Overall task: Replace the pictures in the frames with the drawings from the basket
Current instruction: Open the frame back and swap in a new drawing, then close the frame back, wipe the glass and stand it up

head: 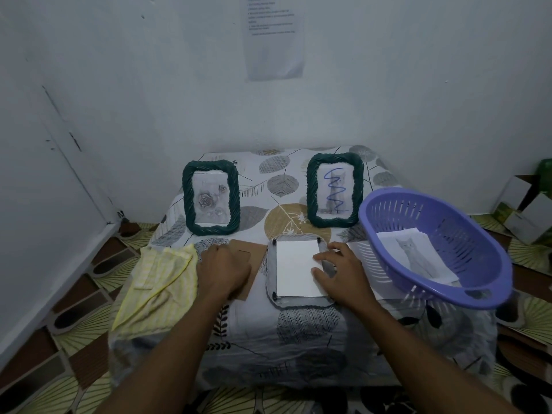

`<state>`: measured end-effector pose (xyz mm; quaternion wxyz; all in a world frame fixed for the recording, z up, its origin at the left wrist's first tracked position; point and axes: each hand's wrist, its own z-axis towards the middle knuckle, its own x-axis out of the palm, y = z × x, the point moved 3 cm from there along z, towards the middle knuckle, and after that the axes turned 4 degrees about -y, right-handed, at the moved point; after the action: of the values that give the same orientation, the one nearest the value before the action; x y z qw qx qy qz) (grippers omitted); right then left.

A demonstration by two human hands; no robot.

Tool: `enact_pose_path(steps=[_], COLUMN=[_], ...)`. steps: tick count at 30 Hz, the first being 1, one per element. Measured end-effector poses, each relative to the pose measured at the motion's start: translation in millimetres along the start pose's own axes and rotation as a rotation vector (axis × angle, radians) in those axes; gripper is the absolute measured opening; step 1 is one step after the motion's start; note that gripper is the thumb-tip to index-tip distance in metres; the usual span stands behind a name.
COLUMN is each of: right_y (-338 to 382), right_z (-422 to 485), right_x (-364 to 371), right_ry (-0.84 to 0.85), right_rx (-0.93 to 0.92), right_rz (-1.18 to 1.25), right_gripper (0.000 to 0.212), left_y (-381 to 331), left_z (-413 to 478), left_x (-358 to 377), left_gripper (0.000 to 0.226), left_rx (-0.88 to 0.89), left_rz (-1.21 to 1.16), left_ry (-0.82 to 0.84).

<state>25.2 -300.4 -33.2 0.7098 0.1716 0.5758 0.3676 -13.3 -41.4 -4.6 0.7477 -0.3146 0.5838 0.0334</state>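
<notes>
A third frame lies face down in the middle of the table, with a white sheet laid on its open back. My right hand rests on the sheet's right edge, fingers spread and pressing it. My left hand lies curled on the brown cardboard backing board to the left of that frame. Two green wicker frames stand behind: the left frame shows roses, the right frame shows a cat under a blue scribble. The purple basket at right holds cat pictures.
A yellow striped cloth hangs over the table's left front corner. A leaf-patterned cover drapes the small table. Walls close in behind and at left. Cardboard boxes sit on the floor at far right. A paper lies under the basket.
</notes>
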Motion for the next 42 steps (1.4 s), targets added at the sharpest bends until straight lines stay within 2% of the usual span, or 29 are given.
enact_pose_path(steps=[4, 10, 13, 16, 18, 21, 22, 27, 31, 37, 42], right_y=[0.9, 9.7, 27.2, 43.7, 46.0, 37.0, 32.9, 21.5, 18.8, 16.9, 14.5], right_z=[-0.2, 10.1, 22.1, 31.5, 33.8, 34.9, 34.3, 29.6, 27.9, 23.7, 18.8], right_x=[-2.0, -16.1, -29.3, -30.8, -27.8, -27.8, -27.9, -23.1, -20.6, -16.1, -14.1], right_ry=[-0.014, -0.008, -0.067, -0.016, 0.006, -0.015, -0.009, 0.036, 0.064, 0.076, 0.103], right_rx=[0.014, 0.044, -0.023, 0.078, 0.144, 0.185, 0.194, 0.171, 0.149, 0.132, 0.045], right_rz=[0.028, 0.142, 0.175, 0.374, 0.411, 0.307, 0.271, 0.215, 0.184, 0.079, -0.13], right_gripper=[0.029, 0.034, 0.035, 0.042, 0.047, 0.051, 0.053, 0.05, 0.047, 0.053, 0.029], left_y=[-8.5, -35.6, -59.5, -78.7, -83.5, -77.5, -73.8, -61.1, -54.9, -48.7, -42.3], left_z=[6.2, 10.6, 4.9, -6.8, -13.8, -17.9, -18.1, -21.5, -24.8, -28.0, -31.5], left_x=[-15.4, -32.5, -21.9, -5.9, 3.2, 7.3, 7.5, 9.3, 13.4, 21.7, 29.1], left_gripper=[0.033, 0.036, 0.04, 0.047, 0.042, 0.02, 0.019, 0.032, 0.034, 0.037, 0.036], left_rx=[-0.027, -0.009, 0.01, 0.036, 0.056, 0.109, 0.133, 0.266, 0.302, 0.344, 0.392], left_rz=[-0.078, -0.324, -0.478, -0.52, -0.564, -0.614, -0.598, -0.497, -0.472, -0.428, -0.394], left_ry=[0.01, -0.067, 0.021, 0.075, 0.094, 0.09, 0.087, 0.064, 0.055, 0.046, 0.04])
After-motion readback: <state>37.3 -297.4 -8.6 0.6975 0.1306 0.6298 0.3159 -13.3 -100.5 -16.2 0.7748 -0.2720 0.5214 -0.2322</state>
